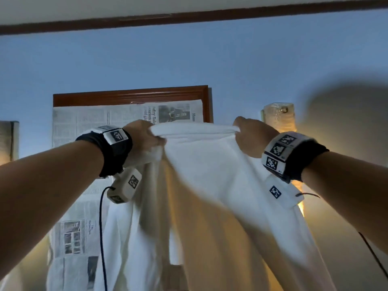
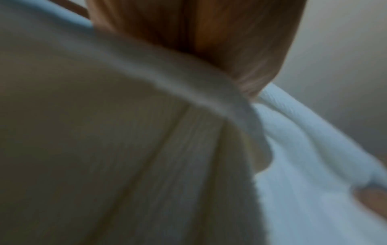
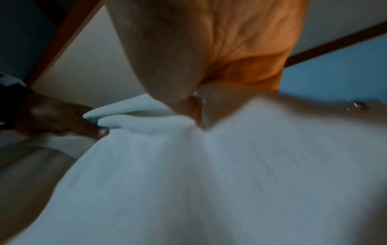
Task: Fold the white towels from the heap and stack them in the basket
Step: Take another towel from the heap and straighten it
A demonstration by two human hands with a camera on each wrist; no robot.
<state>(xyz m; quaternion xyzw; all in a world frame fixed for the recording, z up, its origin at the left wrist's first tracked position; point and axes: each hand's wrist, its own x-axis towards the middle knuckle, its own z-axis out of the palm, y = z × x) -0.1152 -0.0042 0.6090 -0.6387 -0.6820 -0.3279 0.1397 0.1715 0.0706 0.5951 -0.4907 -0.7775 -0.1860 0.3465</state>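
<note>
Both hands are up in the air holding one white towel [image 1: 210, 185] by its top edge, so the short stretch between them runs left to right and the long axis hangs straight down out of the bottom of the head view. The left hand [image 1: 144, 137] has its fingers curled round a bunched-up corner, and the right hand [image 1: 249, 137] pinches the other end of that edge, thumb over the cloth. Between the two grips the hem is rolled into a thick, fairly taut band.

Below that it falls in big loose folds, more gathered under the left hand, wider under the right. Plain white terry (the wrist views show a fine ribbed texture, though both are pretty blurry), looking bluish up top and warm yellow lower down.

Behind it there's a blue wall [image 1: 189, 55], a wooden frame [image 1: 130, 95] covered with newspaper [image 1: 84, 122], and a glowing wall lamp [image 1: 277, 114] just past the right hand.
</note>
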